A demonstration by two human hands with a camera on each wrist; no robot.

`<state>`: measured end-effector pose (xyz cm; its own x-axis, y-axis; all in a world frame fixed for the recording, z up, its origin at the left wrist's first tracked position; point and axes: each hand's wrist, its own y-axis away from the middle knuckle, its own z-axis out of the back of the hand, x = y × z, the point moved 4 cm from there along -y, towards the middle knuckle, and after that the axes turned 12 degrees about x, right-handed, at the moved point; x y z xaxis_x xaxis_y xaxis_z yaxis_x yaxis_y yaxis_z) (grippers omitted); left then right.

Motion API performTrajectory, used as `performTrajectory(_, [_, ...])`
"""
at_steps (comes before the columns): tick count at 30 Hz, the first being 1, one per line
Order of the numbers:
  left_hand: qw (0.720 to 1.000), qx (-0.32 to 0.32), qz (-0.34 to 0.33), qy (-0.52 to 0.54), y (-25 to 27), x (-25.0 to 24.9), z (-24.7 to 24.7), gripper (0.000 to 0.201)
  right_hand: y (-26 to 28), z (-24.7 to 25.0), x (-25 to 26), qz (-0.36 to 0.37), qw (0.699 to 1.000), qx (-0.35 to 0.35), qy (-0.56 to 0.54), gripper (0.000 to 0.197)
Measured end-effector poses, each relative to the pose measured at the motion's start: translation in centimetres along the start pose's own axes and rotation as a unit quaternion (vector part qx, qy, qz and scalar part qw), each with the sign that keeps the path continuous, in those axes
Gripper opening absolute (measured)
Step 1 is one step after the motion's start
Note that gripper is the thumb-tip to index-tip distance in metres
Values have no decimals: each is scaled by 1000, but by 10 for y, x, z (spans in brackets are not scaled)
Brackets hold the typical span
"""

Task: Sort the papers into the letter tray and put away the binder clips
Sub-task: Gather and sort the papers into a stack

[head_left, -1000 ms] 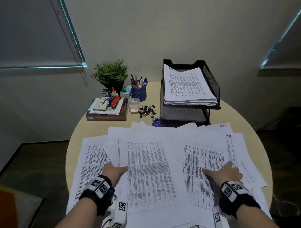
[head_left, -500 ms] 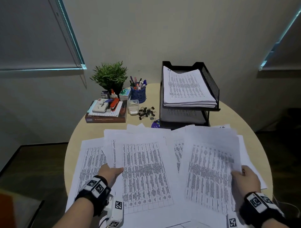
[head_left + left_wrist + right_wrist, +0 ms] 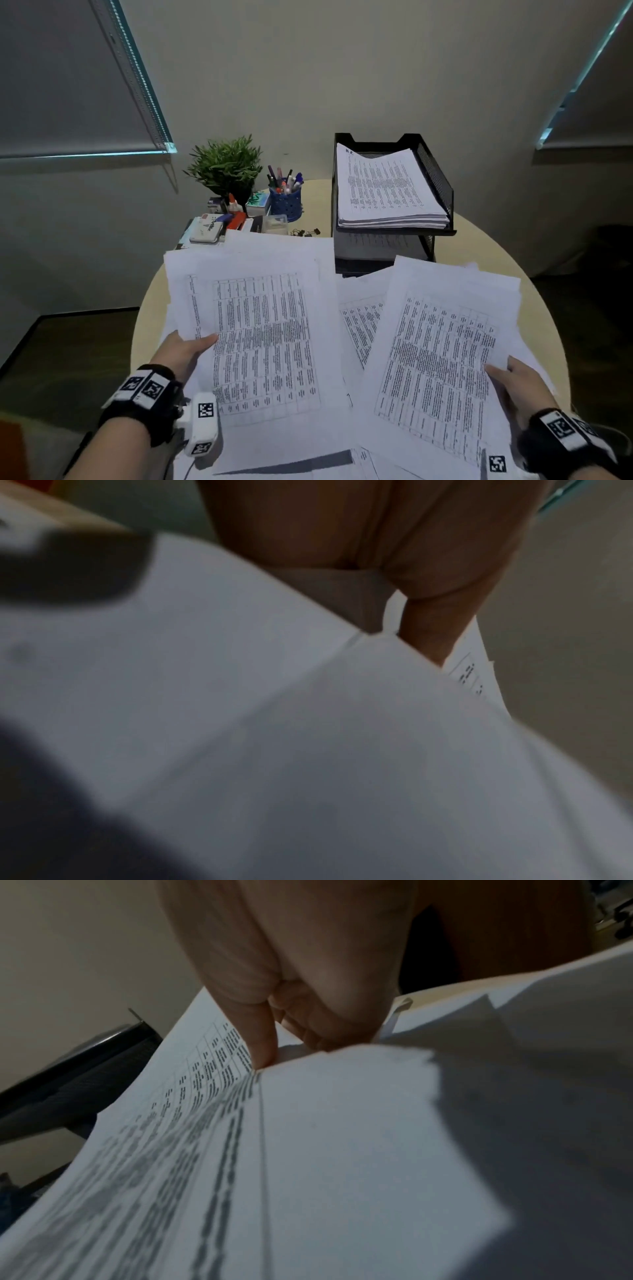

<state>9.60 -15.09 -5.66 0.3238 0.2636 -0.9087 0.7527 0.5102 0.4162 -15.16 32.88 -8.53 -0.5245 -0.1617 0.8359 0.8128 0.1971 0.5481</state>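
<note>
My left hand (image 3: 186,349) grips a sheaf of printed papers (image 3: 260,335) by its left edge, thumb on top, lifted off the table. My right hand (image 3: 513,380) grips a second sheaf (image 3: 435,359) by its right edge, also raised. In the wrist views the left hand (image 3: 428,620) and right hand (image 3: 274,1031) pinch paper edges (image 3: 308,723) (image 3: 308,1137). More sheets (image 3: 359,318) lie between and beneath both sheaves. The black two-tier letter tray (image 3: 435,178) stands at the back, its top tier holding a paper stack (image 3: 383,188). A few black binder clips (image 3: 306,232) peek out behind the left sheaf.
On the round beige table (image 3: 479,246), back left, are a potted plant (image 3: 224,168), a blue pen cup (image 3: 285,202), a small clear box (image 3: 275,222), and a book with a stapler and other items (image 3: 212,229). Floor drops off around the table.
Both hands went from resting flat on the spread papers to gripping and lifting a sheaf each; the right lifted first, then the left. The left sheaf now hides most of the binder clips.
</note>
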Motion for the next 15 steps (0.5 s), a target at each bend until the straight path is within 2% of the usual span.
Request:
performTrajectory(2, [999,4,-7,41,6,-10,8,28,-2,-5,2,3,1000,-12,-1,41])
performTrajectory(4, [997,34,-4,63,11,-20,11,25,-2,-11,11,19,1000,-4,6,43])
performTrajectory(9, [992,67,3,110,13,-27,-1,30,5,-24,32,70,997,32,13,9])
performTrajectory(11, [987,97,2,128,7,-22,-19,41,8,-28,43,111,993,28,-4,31])
performTrajectory(12, [987,113,5,113,8,-21,-32,39,6,-27,46,126,992,25,-17,36])
performTrajectory(14, [994,90,8,65,3,-12,-52,24,10,-27,55,147,988,24,-45,36])
performTrajectory(15, [997,69,19,30,1,-6,-62,23,10,-27,57,162,985,25,-45,44])
